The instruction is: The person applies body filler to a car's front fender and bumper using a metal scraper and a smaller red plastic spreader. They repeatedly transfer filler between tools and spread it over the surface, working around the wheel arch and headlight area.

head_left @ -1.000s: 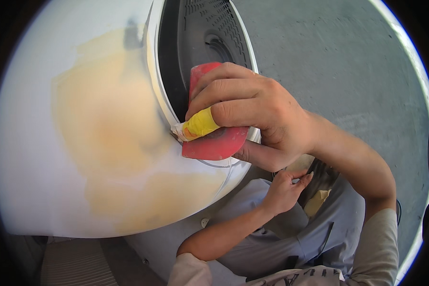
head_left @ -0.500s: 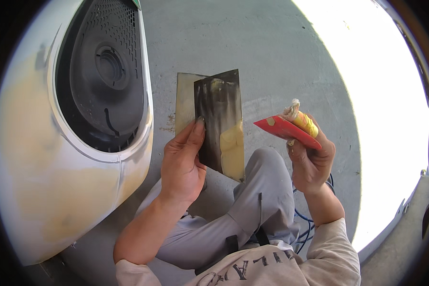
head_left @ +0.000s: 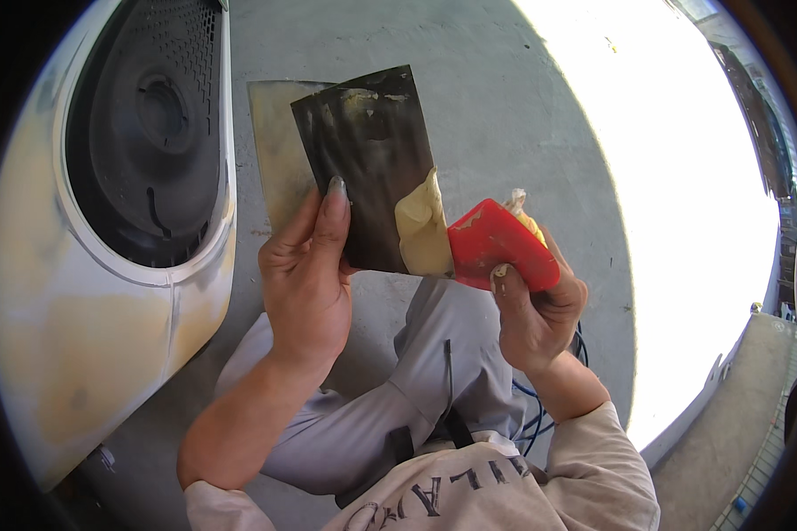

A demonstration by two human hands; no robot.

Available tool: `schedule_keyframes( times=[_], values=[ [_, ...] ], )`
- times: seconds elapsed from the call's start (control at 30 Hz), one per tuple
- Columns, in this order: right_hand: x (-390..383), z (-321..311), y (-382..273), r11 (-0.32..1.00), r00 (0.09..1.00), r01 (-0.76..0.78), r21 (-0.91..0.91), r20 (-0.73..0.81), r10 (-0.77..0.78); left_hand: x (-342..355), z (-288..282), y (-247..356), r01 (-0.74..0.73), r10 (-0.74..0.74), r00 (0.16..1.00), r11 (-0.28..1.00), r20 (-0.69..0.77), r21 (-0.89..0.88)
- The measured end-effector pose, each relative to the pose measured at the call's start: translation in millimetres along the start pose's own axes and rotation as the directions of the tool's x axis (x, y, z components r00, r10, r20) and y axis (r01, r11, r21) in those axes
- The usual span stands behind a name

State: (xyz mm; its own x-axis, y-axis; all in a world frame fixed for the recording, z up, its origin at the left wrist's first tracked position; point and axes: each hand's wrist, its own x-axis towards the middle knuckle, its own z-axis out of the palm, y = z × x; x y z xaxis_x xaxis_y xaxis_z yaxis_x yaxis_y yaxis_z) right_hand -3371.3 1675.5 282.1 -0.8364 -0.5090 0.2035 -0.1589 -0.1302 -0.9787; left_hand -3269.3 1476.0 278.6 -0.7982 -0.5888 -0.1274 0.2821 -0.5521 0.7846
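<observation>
As left hand [head_left: 305,288] pinches dark plate [head_left: 369,164], putty [head_left: 423,230] rightward, scraper [head_left: 503,243] beyond

Dark lettering [head_left: 429,498] on beige shirt [head_left: 549,506]

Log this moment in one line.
left hand: holds dark board with cream paste | right hand: holds red spreader beside paste | left side: white-and-tan vehicle panel

Panel [head_left: 106,332] at left, plate [head_left: 367,159] in middle, paste [head_left: 423,230] on plate, scraper [head_left: 503,248] right
</observation>
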Motion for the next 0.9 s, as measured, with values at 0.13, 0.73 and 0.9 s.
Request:
schedule_keyframes(
  times=[0.13, 0.73, 0.9],
  values=[
    [-1, 13, -1, 0.981, 0.953, 0.145, -0.129, 0.285, -0.103, 4, 5, 3, -0.097, 0.109, 0.987, 0.99, -0.117, 0.1],
    [-9, 85, 67, 0.823, 0.772, -0.546, 0.156, 0.476, 0.421, -18, 55, -20, -0.224, 0.195, 0.975, 0.832, 0.11, 0.507],
    [4, 186, 83, 0.938, 0.667, 0.279, 0.205, 0.661, -0.343, -46, 57, -34, 0.021, -0.049, 0.996, 0.936, 0.071, 0.351]
  ],
)
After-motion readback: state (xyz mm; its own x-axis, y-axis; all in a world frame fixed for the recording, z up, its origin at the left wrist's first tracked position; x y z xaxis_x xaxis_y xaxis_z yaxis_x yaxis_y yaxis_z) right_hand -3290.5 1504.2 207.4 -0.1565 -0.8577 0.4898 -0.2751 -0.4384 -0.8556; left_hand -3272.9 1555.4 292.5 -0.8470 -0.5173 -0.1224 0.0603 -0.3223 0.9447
